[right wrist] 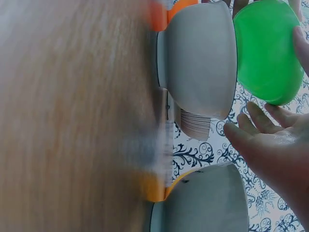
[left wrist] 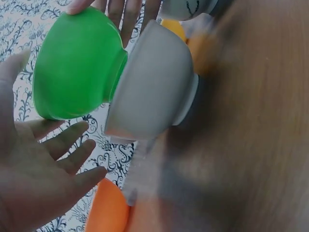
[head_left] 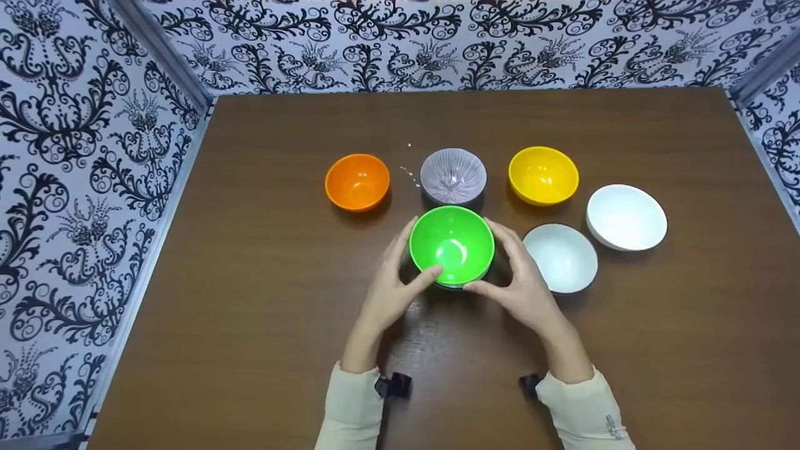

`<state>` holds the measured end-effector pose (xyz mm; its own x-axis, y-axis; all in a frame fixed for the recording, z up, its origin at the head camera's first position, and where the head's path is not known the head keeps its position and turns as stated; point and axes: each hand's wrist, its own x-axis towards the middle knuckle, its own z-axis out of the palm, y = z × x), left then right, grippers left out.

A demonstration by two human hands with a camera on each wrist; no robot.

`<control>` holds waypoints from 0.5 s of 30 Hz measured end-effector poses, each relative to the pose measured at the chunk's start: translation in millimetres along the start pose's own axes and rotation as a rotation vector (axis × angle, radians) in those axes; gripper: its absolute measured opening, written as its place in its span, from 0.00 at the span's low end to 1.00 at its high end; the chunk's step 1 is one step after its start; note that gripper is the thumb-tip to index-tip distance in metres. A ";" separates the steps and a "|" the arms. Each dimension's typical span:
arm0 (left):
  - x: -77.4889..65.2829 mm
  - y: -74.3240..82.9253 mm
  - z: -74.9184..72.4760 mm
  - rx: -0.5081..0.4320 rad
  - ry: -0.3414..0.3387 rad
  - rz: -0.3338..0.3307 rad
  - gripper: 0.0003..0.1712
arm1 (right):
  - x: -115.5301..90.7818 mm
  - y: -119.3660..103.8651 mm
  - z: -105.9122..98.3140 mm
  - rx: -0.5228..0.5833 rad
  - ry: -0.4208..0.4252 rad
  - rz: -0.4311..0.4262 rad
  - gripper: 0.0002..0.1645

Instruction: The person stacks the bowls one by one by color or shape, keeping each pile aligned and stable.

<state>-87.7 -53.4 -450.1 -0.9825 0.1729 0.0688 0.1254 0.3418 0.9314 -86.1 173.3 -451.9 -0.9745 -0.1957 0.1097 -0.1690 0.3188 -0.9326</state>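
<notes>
Green bowl, one, directly above a grey bowl, held between left hand and right hand, both half-curled round its sides; uneven release could tip it off the lower rim.

White walls patterned with black, scrolling floral motifs enclose a brown wood-grain bench at its back and both sides. Grey posts mark the two far corners, a pale strip borders the left edge, and light glints softly off the near surface.
</notes>
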 end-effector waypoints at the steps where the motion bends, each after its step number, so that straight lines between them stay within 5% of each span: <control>1: -0.2 -1.9 0.7 -0.003 -0.008 -0.001 0.47 | -0.5 0.9 0.1 -0.001 -0.002 0.003 0.59; 15: 0.6 -18.1 4.0 -0.047 -0.063 -0.009 0.56 | -2.9 5.4 -0.7 0.000 -0.036 0.039 0.59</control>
<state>-90.0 -55.8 -468.4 -0.9728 0.2282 0.0388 0.1081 0.2999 0.9478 -84.4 176.2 -457.0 -0.9743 -0.2167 0.0609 -0.1312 0.3267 -0.9360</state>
